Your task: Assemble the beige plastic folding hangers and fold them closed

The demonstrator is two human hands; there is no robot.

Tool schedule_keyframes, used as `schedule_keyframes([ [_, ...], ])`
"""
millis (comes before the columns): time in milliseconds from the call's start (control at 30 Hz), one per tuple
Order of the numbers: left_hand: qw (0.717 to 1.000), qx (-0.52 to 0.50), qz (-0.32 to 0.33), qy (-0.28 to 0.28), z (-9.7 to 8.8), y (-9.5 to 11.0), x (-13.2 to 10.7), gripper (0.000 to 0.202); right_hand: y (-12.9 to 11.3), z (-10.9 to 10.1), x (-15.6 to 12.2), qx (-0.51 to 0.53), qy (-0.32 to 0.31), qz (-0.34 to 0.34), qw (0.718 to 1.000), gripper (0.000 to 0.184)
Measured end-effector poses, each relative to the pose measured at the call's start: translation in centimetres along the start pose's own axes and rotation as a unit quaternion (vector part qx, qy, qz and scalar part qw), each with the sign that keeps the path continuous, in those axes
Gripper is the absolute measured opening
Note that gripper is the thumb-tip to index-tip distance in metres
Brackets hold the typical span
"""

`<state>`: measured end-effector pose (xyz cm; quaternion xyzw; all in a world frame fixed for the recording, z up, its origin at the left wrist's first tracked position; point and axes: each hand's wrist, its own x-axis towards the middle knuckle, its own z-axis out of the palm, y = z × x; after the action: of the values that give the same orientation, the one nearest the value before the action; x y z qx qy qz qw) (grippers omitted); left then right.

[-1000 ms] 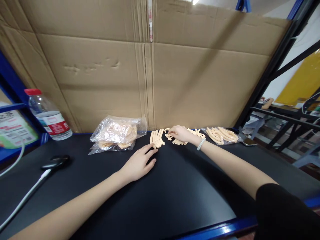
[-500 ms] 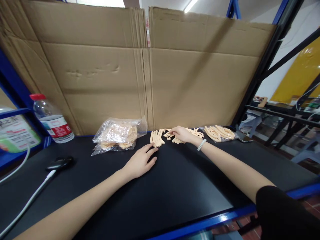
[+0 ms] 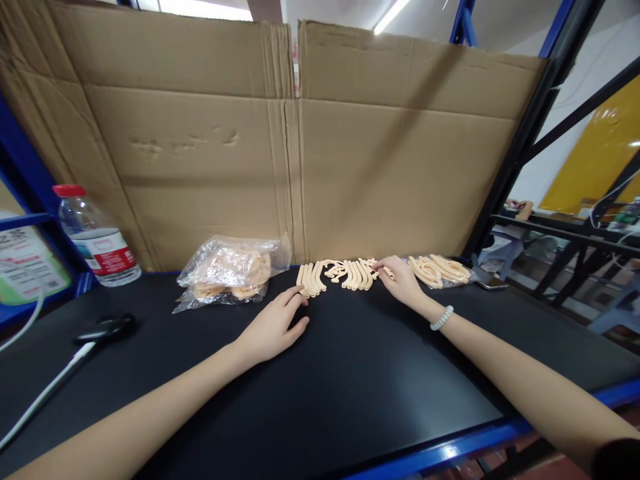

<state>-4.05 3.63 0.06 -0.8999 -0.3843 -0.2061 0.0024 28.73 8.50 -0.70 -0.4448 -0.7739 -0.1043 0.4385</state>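
Small curved beige pieces lie side by side on the black table, a left row (image 3: 311, 279) and a right row (image 3: 356, 275). Smaller beige pieces (image 3: 334, 271) lie loosely between them. My left hand (image 3: 270, 327) rests with its fingers apart, the fingertips at the lower left end of the left row; it holds nothing. My right hand (image 3: 406, 283), with a pale bead bracelet (image 3: 442, 318) on the wrist, is just right of the right row. Its fingers are bent and close together on a small beige piece, mostly hidden by them.
A clear bag of beige parts (image 3: 230, 270) lies left of the rows, another bag (image 3: 440, 270) to their right beside a phone-like flat object (image 3: 490, 279). A water bottle (image 3: 100, 240) and a black device with a white cable (image 3: 105, 328) are at left. Cardboard (image 3: 210, 147) stands behind.
My right hand has moved right, from over the middle pieces to the right end of the right row, uncovering that row. My left hand stays by the left row.
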Motion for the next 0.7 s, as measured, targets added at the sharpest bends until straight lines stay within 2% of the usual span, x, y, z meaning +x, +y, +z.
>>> schedule_keyframes([
  [367,0.998,0.013,0.033,0.042,0.0,0.4,0.3,0.016,-0.2,-0.5,0.6,-0.007,0.069,0.011,0.998,0.021],
  [700,0.999,0.013,0.032,0.042,0.3,0.2,0.3,0.017,-3.0,-0.8,0.8,0.017,0.102,-0.014,0.995,0.021],
])
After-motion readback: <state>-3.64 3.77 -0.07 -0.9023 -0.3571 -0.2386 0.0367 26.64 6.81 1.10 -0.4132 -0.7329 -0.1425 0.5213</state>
